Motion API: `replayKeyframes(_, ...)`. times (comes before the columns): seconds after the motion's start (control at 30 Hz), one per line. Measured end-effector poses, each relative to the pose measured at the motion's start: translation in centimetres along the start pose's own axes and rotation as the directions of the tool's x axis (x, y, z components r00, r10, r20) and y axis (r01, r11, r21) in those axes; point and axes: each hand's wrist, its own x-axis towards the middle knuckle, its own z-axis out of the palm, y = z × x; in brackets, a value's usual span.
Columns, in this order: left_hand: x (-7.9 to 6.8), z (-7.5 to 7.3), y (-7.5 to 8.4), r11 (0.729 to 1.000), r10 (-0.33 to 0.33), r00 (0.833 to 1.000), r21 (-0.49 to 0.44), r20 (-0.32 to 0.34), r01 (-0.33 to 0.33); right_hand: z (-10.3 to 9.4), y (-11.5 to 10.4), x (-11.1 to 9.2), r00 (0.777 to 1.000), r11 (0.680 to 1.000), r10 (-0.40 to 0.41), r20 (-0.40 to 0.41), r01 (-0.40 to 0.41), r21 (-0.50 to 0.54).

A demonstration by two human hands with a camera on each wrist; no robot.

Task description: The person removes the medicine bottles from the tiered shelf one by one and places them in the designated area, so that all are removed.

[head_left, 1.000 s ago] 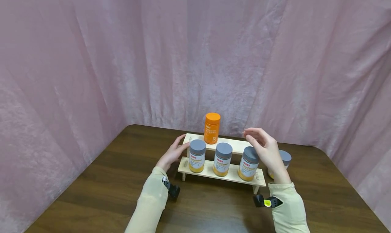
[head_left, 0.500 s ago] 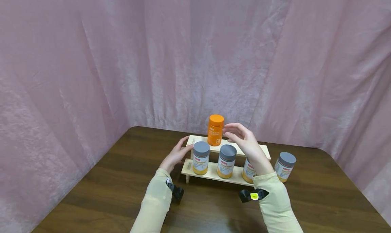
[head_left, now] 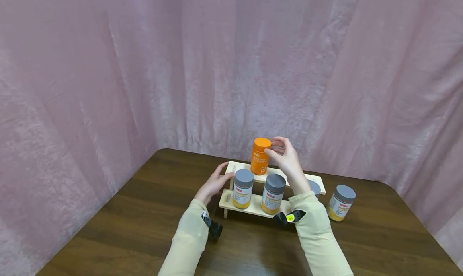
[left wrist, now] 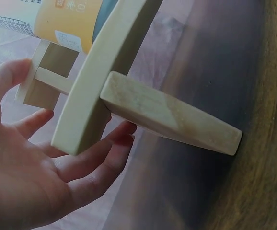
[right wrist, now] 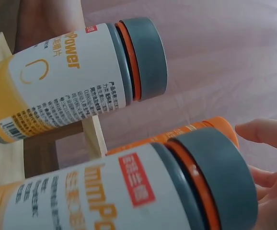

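A two-tier wooden rack point(head_left: 233, 204) bears several supplement jars. At its left end my left hand point(head_left: 213, 184) grips the upper board; in the left wrist view the thumb and fingers point(left wrist: 90, 179) lie on either side of it. An orange bottle point(head_left: 259, 162) stands upright on the upper tier. My right hand point(head_left: 288, 160) holds it near the lid, thumb in front and fingertips partly hidden behind it. On the lower tier stand a grey-lidded jar point(head_left: 242, 191), a second grey-lidded jar point(head_left: 273, 196), and a third jar point(head_left: 314, 186) mostly covered by the right wrist.
Another grey-lidded jar point(head_left: 341, 205) stands on the dark wooden table point(head_left: 119, 223), right of the rack. A pink curtain point(head_left: 224, 66) hangs behind the table's far edge.
My right hand has moved left from over the right-hand jar to the orange bottle, its thumb now against it. My left hand has stayed at the rack's end. The head view has shifted slightly.
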Motion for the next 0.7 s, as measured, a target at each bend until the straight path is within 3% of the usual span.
replayKeyframes(0.43, 0.0, -0.2, -0.2, 1.0, -0.006, 1.0, 0.009, -0.014, 0.007, 2.0, -0.4, 1.5, 0.987, 0.987, 0.105, 0.118, -0.089, -0.132)
replayKeyframes(0.7, 0.2, 0.0, -0.1, 1.0, 0.015, 0.999, 0.01, -0.031, -0.014, 1.7, 0.0, 1.1, 0.999, 0.981, 0.014, 0.046, -0.004, -0.193)
